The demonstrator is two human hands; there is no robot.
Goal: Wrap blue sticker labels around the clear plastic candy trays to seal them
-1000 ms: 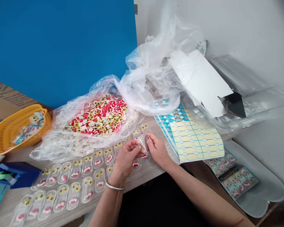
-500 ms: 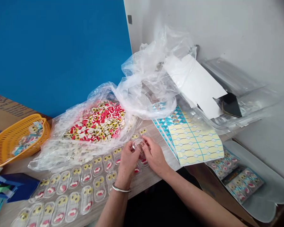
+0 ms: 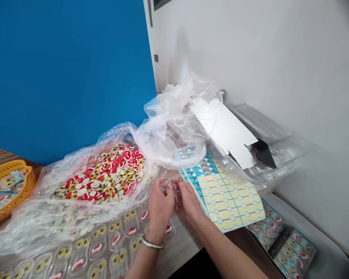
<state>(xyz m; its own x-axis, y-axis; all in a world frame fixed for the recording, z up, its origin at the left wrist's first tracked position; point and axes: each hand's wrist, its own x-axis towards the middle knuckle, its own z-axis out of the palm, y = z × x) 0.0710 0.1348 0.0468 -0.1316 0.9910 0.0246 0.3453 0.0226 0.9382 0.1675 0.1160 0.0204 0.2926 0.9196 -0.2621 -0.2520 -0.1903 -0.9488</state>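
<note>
I see two hands [image 3: 160, 203], one bracelet [image 3: 153, 244] near six o'clock, one yellow basket [image 3: 14, 207] near nine, two packs [image 3: 298, 252] near four.

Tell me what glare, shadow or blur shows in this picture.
All in the head view: whitish sheen on the crumpled plastic; a faint shadow on the grey wall; darkening at the upper right corner; and the clear piece between the left hand and right hand is see-through, its outline hard to trace.

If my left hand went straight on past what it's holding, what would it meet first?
Your left hand would likely meet the crumpled bag first, though depth is unclear.
</note>
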